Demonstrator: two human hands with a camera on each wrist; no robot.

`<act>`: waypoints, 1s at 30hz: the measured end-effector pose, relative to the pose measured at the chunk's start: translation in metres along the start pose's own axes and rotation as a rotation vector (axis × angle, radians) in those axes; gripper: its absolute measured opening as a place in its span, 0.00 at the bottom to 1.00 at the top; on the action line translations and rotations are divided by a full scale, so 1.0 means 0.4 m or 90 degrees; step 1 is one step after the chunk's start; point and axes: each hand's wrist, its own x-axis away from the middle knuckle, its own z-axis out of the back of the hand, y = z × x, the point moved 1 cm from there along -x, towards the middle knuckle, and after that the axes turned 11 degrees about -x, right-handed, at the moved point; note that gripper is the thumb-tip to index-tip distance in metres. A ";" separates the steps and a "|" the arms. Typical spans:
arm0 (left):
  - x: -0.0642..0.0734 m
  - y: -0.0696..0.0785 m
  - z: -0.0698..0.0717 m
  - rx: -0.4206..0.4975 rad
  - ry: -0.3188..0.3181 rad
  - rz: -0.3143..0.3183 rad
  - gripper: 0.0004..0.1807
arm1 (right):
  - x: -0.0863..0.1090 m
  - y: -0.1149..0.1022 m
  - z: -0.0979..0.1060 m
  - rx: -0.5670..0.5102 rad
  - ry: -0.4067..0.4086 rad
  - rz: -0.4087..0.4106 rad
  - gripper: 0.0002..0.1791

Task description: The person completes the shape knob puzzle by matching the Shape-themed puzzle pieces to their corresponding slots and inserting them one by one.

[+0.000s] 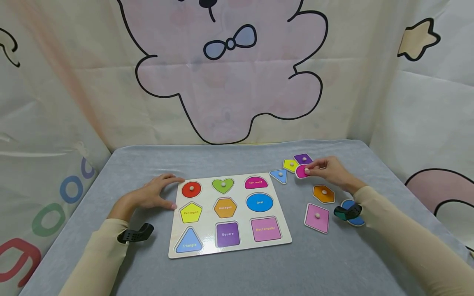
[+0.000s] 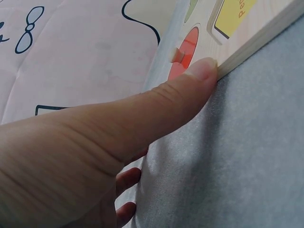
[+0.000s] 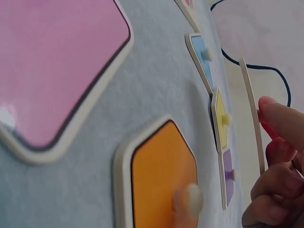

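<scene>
1. The right hand pinches a thin magenta wooden piece with rounded edge between thumb and finger; its other fingers are curled.
2. This magenta piece is to the right of the board, beyond its upper right corner. In the right wrist view it is seen edge-on, and it is raised apart from the table.
3. The left hand is spread: its thumb touches the left edge of the white wooden shape board, and a finger reaches to the upper left corner.
4. In the board sit a red round piece with knob and a green heart piece with knob. The magenta half-round slot shows its printed word.
5. A light blue triangle piece lies just beside the board; a yellow pentagon piece and a purple square piece lie close after it.
6. Nearer to the person lie an orange hexagon piece, a pink rectangular piece and a blue oval piece, which the right wrist partly hides.
7. All is on a table with grey cloth.
</scene>
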 end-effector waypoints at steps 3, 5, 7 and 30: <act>0.001 0.001 0.001 -0.002 -0.001 -0.002 0.47 | -0.006 -0.004 -0.012 -0.007 -0.003 -0.002 0.23; 0.002 0.002 0.002 -0.003 0.000 -0.005 0.47 | -0.008 -0.009 -0.020 -0.017 -0.004 -0.004 0.22; 0.002 0.003 0.002 -0.003 0.000 -0.006 0.47 | -0.010 -0.013 -0.028 -0.031 -0.006 -0.006 0.22; -0.003 0.002 0.000 -0.003 -0.009 0.000 0.47 | -0.034 -0.073 -0.128 -0.079 -0.015 -0.001 0.19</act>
